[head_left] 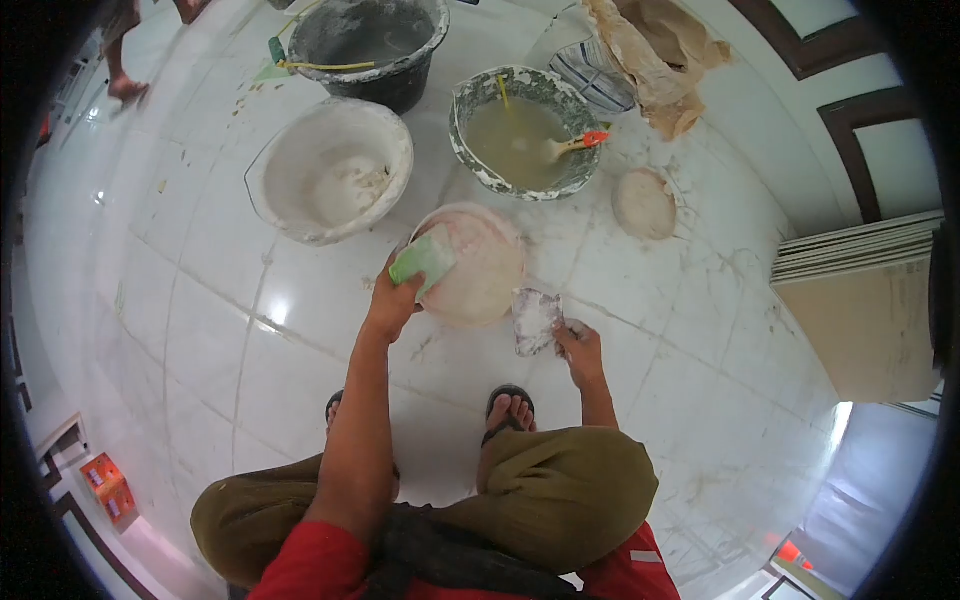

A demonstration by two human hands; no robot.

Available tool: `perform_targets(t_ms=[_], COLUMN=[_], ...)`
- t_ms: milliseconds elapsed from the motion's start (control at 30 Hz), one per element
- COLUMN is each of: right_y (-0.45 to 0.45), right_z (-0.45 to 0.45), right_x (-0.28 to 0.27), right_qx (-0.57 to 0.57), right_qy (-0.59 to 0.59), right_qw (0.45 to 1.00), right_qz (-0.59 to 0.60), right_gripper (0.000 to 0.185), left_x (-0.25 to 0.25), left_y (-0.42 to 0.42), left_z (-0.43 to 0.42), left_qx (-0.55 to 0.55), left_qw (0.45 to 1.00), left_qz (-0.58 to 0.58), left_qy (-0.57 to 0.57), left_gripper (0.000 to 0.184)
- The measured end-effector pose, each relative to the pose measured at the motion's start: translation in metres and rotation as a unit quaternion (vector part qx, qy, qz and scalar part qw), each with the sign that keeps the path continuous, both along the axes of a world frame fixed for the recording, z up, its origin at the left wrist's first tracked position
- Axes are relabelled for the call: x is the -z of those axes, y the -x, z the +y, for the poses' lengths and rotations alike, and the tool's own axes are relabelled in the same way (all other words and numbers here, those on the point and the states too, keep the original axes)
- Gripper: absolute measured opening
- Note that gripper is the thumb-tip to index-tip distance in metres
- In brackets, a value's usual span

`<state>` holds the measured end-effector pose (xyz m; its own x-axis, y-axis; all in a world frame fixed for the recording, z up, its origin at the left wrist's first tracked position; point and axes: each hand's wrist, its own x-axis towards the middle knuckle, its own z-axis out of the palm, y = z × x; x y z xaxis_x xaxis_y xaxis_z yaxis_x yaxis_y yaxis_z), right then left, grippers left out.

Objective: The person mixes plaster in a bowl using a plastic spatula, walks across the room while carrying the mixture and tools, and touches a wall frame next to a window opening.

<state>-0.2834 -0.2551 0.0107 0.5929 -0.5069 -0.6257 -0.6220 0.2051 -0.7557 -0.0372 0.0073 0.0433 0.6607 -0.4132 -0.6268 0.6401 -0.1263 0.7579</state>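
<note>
"What is in the left hand?"

"Your left hand [395, 300] is closed on a green scraper [425, 264], which sits over the left side of the round basin [490, 270] on the floor [690, 330] in front of you. I cannot tell whether its edge touches the basin."

"And the right?"

"Your right hand [582, 350] pinches a white-smeared plate [538, 322] by its edge, at the basin's near right side."

"What stands around it?"

"Beyond the basin you have a pale bucket [290, 218] to the left and a speckled bucket [465, 160] of cloudy liquid to the right, with a brush [575, 145] in it. A crumpled paper bag [660, 55] lies behind that bucket."
</note>
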Motion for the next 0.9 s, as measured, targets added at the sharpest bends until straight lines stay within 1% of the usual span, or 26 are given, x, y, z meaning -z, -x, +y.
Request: perform_targets(t_ms=[33,67,133,167,233,267,300,333,367,400,467,500,533,567,600,633,667,700,733,800,867,900], right_y=[0.003,0.002,0.010,0.011,0.013,0.013,0.020,0.025,0.027,0.031,0.025,0.024,0.025,0.027,0.031,0.037,0.043,0.039,0.038,0.037,0.039,0.040], right_z=[0.003,0.005,0.012,0.009,0.013,0.012,0.009,0.005,0.003,0.001,-0.005,-0.005,-0.007,-0.008,-0.008,-0.012,-0.017,-0.014,-0.011,-0.005,0.004,0.010], right_x=[-0.001,0.000,0.004,0.005,-0.011,-0.016,-0.012,-0.009,-0.009,-0.012,-0.028,-0.042,-0.058,-0.077,-0.095,-0.108,-0.125,-0.153,-0.187,-0.249,-0.311,-0.342], right_qx=[0.027,0.022,0.162,0.163,0.208,0.211,0.237,0.256,0.297,0.302,0.249,0.261,0.269,0.305,0.335,0.341,0.346,0.362,0.370,0.368,0.365,0.351], right_qy=[-0.035,-0.036,-0.160,-0.156,-0.231,-0.224,-0.346,-0.458,-0.502,-0.493,-0.598,-0.584,-0.582,-0.520,-0.458,-0.414,-0.416,-0.310,-0.199,-0.207,-0.217,-0.200], right_qw=[0.999,0.999,0.969,0.969,0.944,0.945,0.889,0.813,0.772,0.775,0.698,0.709,0.708,0.754,0.794,0.816,0.806,0.857,0.895,0.897,0.897,0.910], right_qz=[-0.020,-0.019,-0.094,-0.096,-0.110,-0.109,-0.181,-0.253,-0.252,-0.255,-0.305,-0.299,-0.297,-0.261,-0.218,-0.215,-0.238,-0.195,-0.149,-0.132,-0.121,-0.096], right_gripper=[0.027,0.027,0.025,0.025,0.033,0.033,0.036,0.039,0.043,0.043,0.045,0.044,0.044,0.044,0.044,0.044,0.040,0.036,0.033,0.030,0.028,0.028], left_x=[-0.002,-0.001,0.004,0.005,0.003,0.002,0.004,0.005,0.008,0.009,0.001,-0.008,-0.019,-0.034,-0.046,-0.058,-0.074,-0.101,-0.128,-0.183,-0.246,-0.269], left_y=[-0.002,-0.003,-0.001,-0.004,-0.001,-0.001,-0.002,-0.004,-0.004,0.000,0.002,0.006,0.014,0.023,0.035,0.047,0.057,0.065,0.072,0.079,0.077,0.076], left_z=[-0.001,-0.001,0.001,0.000,0.002,0.002,0.003,0.003,0.003,0.003,-0.003,-0.007,-0.007,-0.002,0.003,0.006,0.010,0.011,0.016,0.022,0.030,0.036], left_qx=[0.003,-0.001,0.007,0.008,-0.004,0.000,-0.005,-0.010,-0.024,-0.017,-0.040,-0.031,-0.051,-0.078,-0.082,-0.108,-0.135,-0.143,-0.149,-0.145,-0.152,-0.119], left_qw=[1.000,1.000,0.999,0.999,1.000,1.000,1.000,1.000,0.999,0.999,0.998,0.998,0.995,0.990,0.989,0.985,0.980,0.977,0.976,0.979,0.977,0.990], left_qz=[-0.004,-0.003,-0.024,-0.026,-0.007,-0.004,-0.002,-0.002,0.022,0.027,0.037,0.041,0.075,0.110,0.118,0.134,0.146,0.158,0.158,0.146,0.148,0.073], left_qy=[-0.008,-0.009,-0.020,-0.017,-0.012,-0.006,-0.013,-0.018,0.023,0.031,0.020,0.021,0.036,0.040,0.024,0.027,0.030,0.023,0.010,0.007,-0.013,-0.008], left_gripper=[0.062,0.062,0.060,0.060,0.060,0.060,0.061,0.061,0.061,0.061,0.060,0.060,0.059,0.058,0.058,0.056,0.055,0.054,0.054,0.061,0.062,0.062])
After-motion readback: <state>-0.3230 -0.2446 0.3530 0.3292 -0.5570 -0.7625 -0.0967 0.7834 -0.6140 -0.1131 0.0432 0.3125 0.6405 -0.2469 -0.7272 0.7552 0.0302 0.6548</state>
